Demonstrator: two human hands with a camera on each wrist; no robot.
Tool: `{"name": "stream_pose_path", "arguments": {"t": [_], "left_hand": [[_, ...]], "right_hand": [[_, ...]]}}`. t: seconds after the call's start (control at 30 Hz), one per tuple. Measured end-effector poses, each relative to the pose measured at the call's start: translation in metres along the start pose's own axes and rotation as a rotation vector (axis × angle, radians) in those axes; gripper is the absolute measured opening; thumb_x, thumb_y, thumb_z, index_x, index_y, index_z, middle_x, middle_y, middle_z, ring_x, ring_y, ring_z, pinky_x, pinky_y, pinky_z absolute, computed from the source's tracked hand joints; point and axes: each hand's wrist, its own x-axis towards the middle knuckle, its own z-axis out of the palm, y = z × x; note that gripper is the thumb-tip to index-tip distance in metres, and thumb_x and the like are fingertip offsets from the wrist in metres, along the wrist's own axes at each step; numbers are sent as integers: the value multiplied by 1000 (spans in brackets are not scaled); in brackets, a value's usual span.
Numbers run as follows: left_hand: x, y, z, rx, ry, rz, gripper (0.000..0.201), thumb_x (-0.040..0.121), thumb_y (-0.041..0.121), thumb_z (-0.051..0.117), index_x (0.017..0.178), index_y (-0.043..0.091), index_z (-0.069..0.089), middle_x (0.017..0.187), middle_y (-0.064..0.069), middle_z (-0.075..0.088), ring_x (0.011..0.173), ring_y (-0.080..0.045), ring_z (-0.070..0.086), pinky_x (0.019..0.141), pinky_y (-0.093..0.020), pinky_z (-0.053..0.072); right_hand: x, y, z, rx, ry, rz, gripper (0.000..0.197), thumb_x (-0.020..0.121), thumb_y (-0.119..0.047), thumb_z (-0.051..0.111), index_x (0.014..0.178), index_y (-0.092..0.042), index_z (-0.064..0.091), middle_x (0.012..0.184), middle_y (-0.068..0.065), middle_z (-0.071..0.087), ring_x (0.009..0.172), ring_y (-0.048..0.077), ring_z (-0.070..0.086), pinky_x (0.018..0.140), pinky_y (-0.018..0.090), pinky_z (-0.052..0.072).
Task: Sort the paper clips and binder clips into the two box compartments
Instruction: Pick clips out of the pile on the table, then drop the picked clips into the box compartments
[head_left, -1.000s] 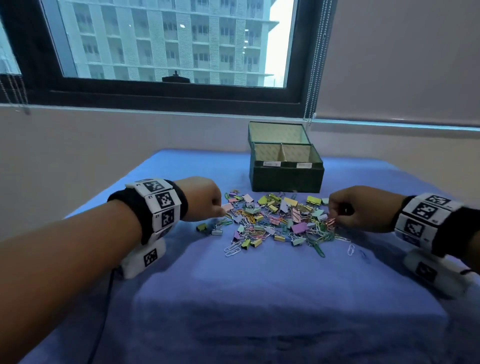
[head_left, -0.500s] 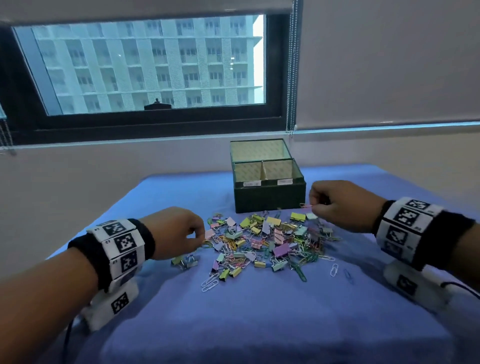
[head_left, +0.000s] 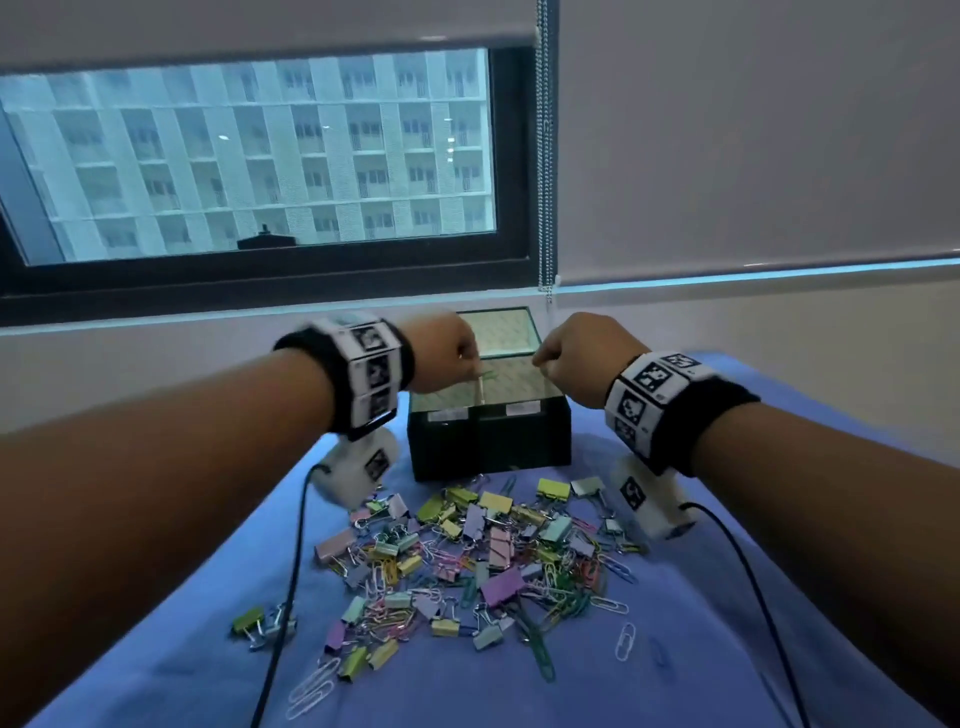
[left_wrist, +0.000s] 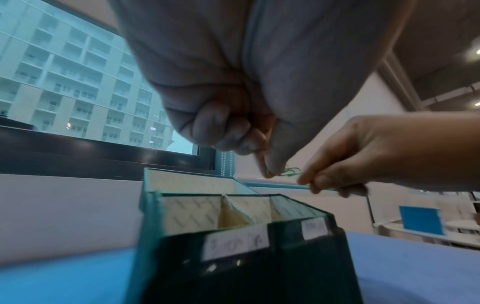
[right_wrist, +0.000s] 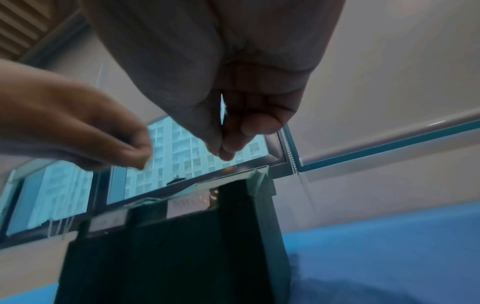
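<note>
The room had a big window (head_left: 249, 156) across the upper left of the frame, looking out on an apartment block, with a grey roller blind (head_left: 753, 130) filling the upper right and its bead chain (head_left: 544, 156) hanging between them. Lower down, a blue cloth (head_left: 675, 649) covered the tabletop.

The dark green box (head_left: 488, 436) sat mid-frame with its lid (head_left: 493, 332) standing open behind it. Its long axis ran left to right, a divider (head_left: 480, 389) split it into two compartments side by side, and a white label sat on the front rim of each.

Both hands were up over the box. The left hand (head_left: 441, 353) was curled with thumb and forefinger pinching a green paper clip (left_wrist: 292, 171); in the left wrist view the clip stuck out sideways toward the right hand, hanging above the box near the divider. Couldn't say for sure which compartment it was over. The right hand (head_left: 582, 353) was curled too, fingertips pressed together above the right compartment, but whatever it pinched was too small and blurry to make out.

The pile of clips (head_left: 467, 561) lay in the lower middle of the frame, just in front of the box and well below both hands: pastel binder clips mixed with coloured paper clips pointing every which way. A few strays sat apart, including a white paper clip (head_left: 624, 642) to the lower right and a green binder clip (head_left: 248, 621) off to the lower left.
</note>
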Motion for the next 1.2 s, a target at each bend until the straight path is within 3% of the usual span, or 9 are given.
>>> {"name": "stream_pose_path", "arguments": {"t": [0.1,0.27,0.43,0.5,0.67,0.77,0.93,1.03,1.2], "left_hand": [[36,24,15,-25,-4,-1,25,92,31,60,96,11,75,99,-3,72,92,-22,64,80,-29,48],[54,45,33,-38,-117,24,22,86,12,60,101,8,75,100,-8,73,91,-26,67,88,-37,55],[17,32,17,-127,57,58,32,90,9,56,118,15,70,114,-1,70,107,-19,64,92,-26,45],[-14,15,6,-200,97,56,27,88,14,61,111,22,71,104,8,72,98,-12,65,85,-24,47],[-105,-35,8,-128,-228,-16,13,86,22,68,96,31,70,87,17,66,87,-9,64,81,-24,48],[-137,-54,28,-38,-361,-48,28,91,26,62,117,34,67,108,17,67,101,-8,63,95,-27,48],[-141,-71,55,23,-392,-135,50,99,15,43,147,33,39,148,7,45,132,-17,46,110,-33,37],[-134,-72,63,-41,-404,-123,62,97,11,45,153,31,25,148,12,44,129,-16,48,108,-31,38],[-129,-69,62,-9,-307,-114,49,92,24,59,140,26,48,124,6,63,114,-19,58,97,-32,48]], "right_hand": [[-28,7,-7,-12,-40,-68,24,88,-13,57,99,-18,78,104,-1,73,98,20,65,85,26,49],[-70,8,2,-223,-399,-200,24,90,-21,59,110,-27,71,110,-8,70,97,16,63,87,32,52],[-57,-11,13,-275,-442,-252,33,94,-14,50,118,-28,69,118,-6,68,103,19,63,90,32,51],[-48,-22,22,-351,-470,-303,33,92,-13,54,118,-28,68,115,-5,68,99,21,64,86,32,53],[-38,-41,49,-610,-647,-360,24,89,-18,53,105,-16,71,100,4,71,87,29,66,70,30,53],[-43,-49,50,-690,-670,-324,19,87,-14,55,100,-8,68,86,6,63,72,28,55,56,27,41],[-47,-48,52,-716,-638,-264,21,90,-16,53,102,-6,67,85,5,61,71,24,52,63,29,41],[-48,-56,40,-696,-553,-268,14,91,-21,54,92,-11,64,84,3,62,75,24,59,64,29,47],[-39,-92,34,-554,-442,-282,28,87,-7,46,104,-24,61,93,-3,59,75,19,54,51,20,35]]}}
